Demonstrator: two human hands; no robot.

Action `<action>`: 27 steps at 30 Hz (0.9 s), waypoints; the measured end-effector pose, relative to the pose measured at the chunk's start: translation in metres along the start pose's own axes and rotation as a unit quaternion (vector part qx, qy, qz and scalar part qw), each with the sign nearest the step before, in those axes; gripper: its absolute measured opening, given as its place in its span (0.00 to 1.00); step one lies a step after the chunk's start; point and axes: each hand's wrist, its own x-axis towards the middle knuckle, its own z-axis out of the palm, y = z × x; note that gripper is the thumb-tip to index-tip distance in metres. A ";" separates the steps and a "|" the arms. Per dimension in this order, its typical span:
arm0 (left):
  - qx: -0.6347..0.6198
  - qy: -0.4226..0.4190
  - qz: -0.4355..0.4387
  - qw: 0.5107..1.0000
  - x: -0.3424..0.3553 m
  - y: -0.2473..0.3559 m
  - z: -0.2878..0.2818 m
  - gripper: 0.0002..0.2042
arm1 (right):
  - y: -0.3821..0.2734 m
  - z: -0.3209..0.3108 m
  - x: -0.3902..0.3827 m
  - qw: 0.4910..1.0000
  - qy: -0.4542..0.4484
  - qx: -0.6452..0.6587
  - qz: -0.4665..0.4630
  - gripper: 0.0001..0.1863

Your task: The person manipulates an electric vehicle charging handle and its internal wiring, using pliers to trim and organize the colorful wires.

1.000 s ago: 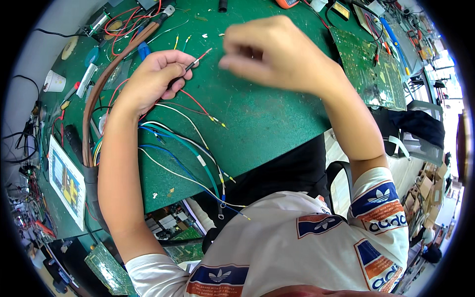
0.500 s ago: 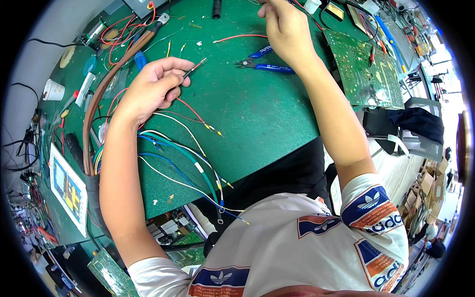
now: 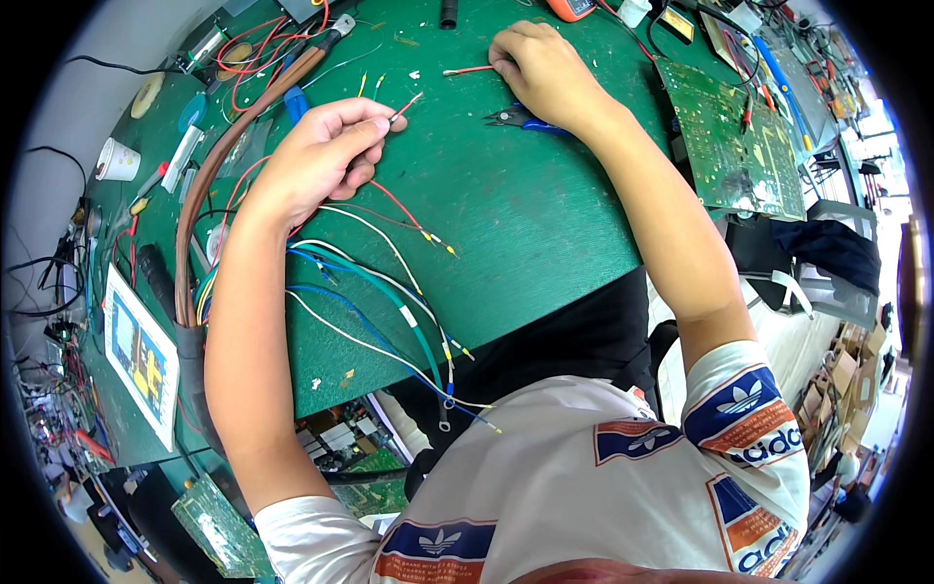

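My left hand is closed on a thin wire whose red, stripped end sticks up past my thumb. At the upper middle, my right hand has curled fingers pinched on a red lead with a light tip. Just below it lie blue-handled cutters, partly hidden by the hand. Red, white, blue and green wires with ferrules and ring lugs spread from a thick grey-sheathed cable beside my left forearm, over the green bench.
A circuit board and an orange meter are at the right and back. On the left are a printed sheet, a paper cup and a brown cable. A chair with dark cloth and cartons stand right.
My right hand moved from near my left hand up and away, uncovering the cutters, then came lower onto the red lead. My left hand stays on its wire with slight shifts.
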 end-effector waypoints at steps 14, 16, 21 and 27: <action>-0.014 -0.011 0.074 0.997 0.001 -0.004 0.000 0.17 | -0.066 -0.020 0.004 0.929 -0.045 0.347 -0.117 0.19; -0.004 -0.011 0.086 0.996 0.001 -0.005 -0.001 0.19 | -0.068 -0.019 0.003 0.912 -0.098 0.386 -0.101 0.18; 0.015 -0.015 0.081 0.996 0.001 -0.006 -0.003 0.21 | -0.069 -0.018 0.003 0.908 -0.125 0.396 -0.057 0.11; 0.001 -0.019 0.080 0.997 0.004 -0.009 -0.007 0.16 | -0.059 -0.022 0.002 0.917 -0.107 0.384 -0.012 0.09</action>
